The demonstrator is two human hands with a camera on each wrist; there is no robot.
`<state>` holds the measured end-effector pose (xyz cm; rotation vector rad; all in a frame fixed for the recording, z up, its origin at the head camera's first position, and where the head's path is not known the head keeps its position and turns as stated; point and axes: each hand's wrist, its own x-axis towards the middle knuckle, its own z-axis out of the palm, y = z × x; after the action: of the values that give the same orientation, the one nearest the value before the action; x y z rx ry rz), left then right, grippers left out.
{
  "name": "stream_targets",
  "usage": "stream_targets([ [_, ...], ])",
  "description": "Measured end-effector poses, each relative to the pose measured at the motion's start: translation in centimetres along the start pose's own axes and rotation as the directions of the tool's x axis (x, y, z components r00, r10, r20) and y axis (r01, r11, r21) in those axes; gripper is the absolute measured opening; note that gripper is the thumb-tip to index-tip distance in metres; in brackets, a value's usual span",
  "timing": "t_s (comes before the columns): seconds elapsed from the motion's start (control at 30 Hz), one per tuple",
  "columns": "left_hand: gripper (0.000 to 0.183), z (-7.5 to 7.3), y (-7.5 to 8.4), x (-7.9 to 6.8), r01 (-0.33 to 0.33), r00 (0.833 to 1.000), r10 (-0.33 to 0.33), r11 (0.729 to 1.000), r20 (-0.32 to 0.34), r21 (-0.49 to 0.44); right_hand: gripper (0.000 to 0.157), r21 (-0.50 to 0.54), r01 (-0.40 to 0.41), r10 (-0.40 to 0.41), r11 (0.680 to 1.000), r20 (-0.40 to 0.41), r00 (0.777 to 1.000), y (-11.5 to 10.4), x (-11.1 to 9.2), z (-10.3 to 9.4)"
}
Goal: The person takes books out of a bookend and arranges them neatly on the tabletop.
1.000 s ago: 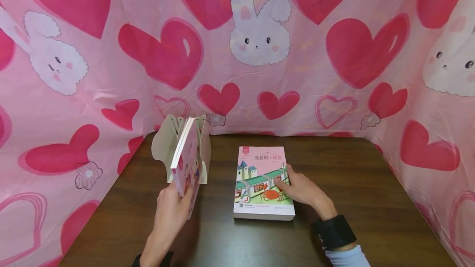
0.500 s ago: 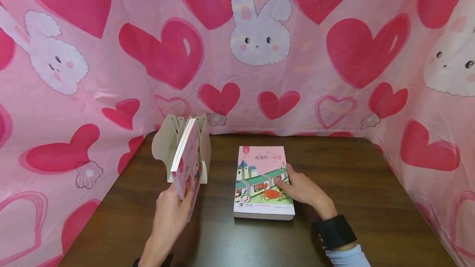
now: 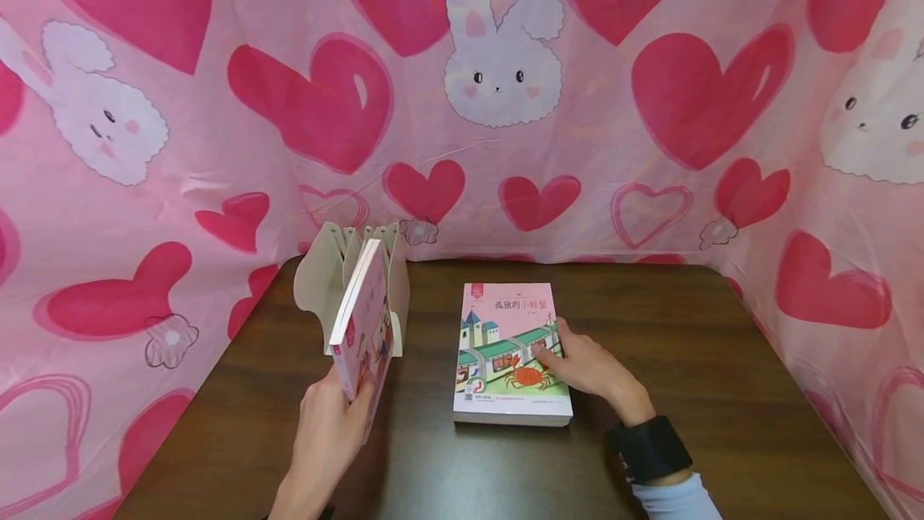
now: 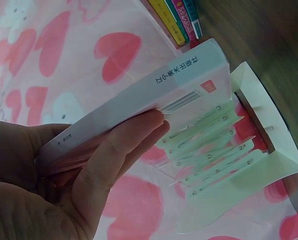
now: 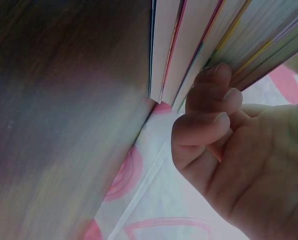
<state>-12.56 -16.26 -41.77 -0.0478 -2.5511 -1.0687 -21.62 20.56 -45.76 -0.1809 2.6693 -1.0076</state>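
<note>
A pink picture book [image 3: 370, 319] stands on edge in my left hand [image 3: 326, 424], thumb on its cover and fingers on the other side. Its white spine with printed characters [image 4: 138, 95] shows in the left wrist view. Just beyond it is a cream file holder [image 3: 315, 275] with upright dividers; the book's far part overlaps it, and I cannot tell whether it is inside a slot. My right hand [image 3: 595, 363] holds the right side of a stack of books [image 3: 505, 416], its thumb on the pink crab cover. In the right wrist view curled fingers [image 5: 201, 130] touch the page edges.
The dark wooden table [image 3: 686, 375] spreads around the stack and holder. A pink cloth [image 3: 505, 151] printed with hearts and rabbits hangs behind and at both sides. The holder sits near the table's back left edge.
My left hand and its book have drawn slightly back toward me and lower, away from the holder. The right hand and the stack look unchanged.
</note>
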Motion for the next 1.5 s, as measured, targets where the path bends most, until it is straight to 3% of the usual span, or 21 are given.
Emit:
stream_targets([
  [0.4, 0.032, -0.5, 0.5, -1.0, -0.043, 0.999, 0.043, 0.999, -0.027, -0.011, 0.098, -0.019, -0.003, 0.003, 1.000, -0.009, 1.000, 0.1, 0.1, 0.0],
  [0.8, 0.038, -0.7, 1.0, -1.3, -0.020, 1.000, 0.019, 1.000, -0.016, -0.010, 0.095, -0.022, 0.027, -0.028, 0.999, -0.033, 0.999, 0.3, 0.0, 0.1],
  [1.03, 0.054, -0.7, 1.3, -1.3, 0.017, 1.000, -0.016, 0.999, 0.022, -0.035, 0.094, -0.005, 0.031, -0.032, 0.999, -0.053, 0.998, 0.2, 0.0, 0.1],
  [1.5, 0.051, 0.0, 1.8, -0.8, 0.057, 0.998, -0.057, 0.998, 0.018, -0.020, 0.077, -0.009, 0.074, -0.074, 0.997, -0.135, 0.988, 0.1, 0.4, -0.2],
])
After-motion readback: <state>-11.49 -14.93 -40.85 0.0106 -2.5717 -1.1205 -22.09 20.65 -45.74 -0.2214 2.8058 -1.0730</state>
